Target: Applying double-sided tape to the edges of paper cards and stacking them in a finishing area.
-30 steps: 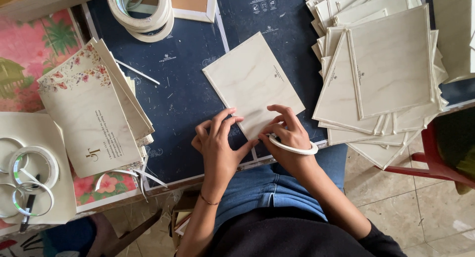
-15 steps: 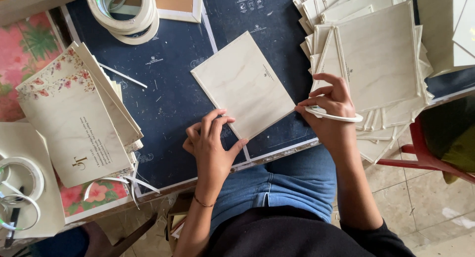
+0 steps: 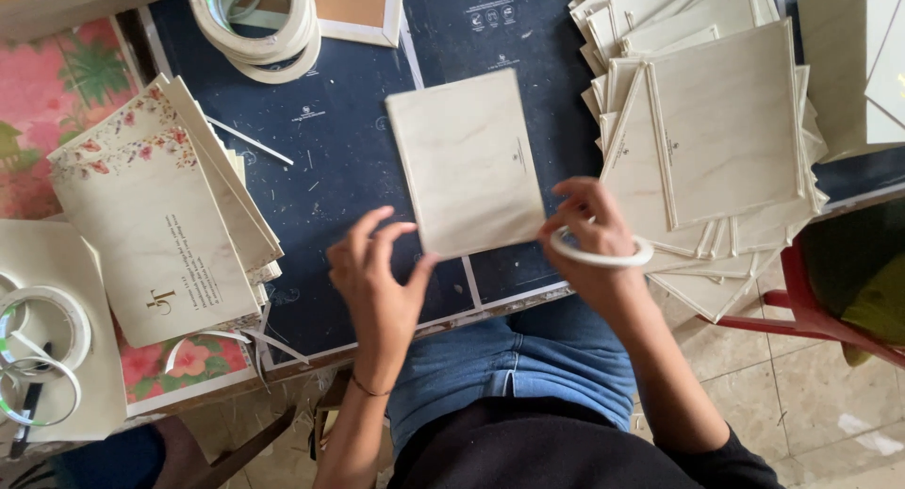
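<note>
A square cream card (image 3: 469,159) with a marbled look lies on the dark blue board (image 3: 330,140). My left hand (image 3: 379,274) rests at the card's near left corner, fingers apart, fingertips touching its edge. My right hand (image 3: 592,233) is at the card's near right corner and holds a thin white tape ring (image 3: 603,255) looped over its fingers. Just right of that hand spreads a stack of the same cream cards (image 3: 716,122).
Two thick rolls of white tape (image 3: 255,23) sit at the far edge. A pile of floral-edged cream cards (image 3: 156,216) lies left, with more tape rings (image 3: 42,343) beside it. A red chair (image 3: 801,301) stands at right over the tiled floor.
My right hand with the tape ring swung out to the card stack at right, then came back to the card's near right corner. My left hand stayed at the card's left corner.
</note>
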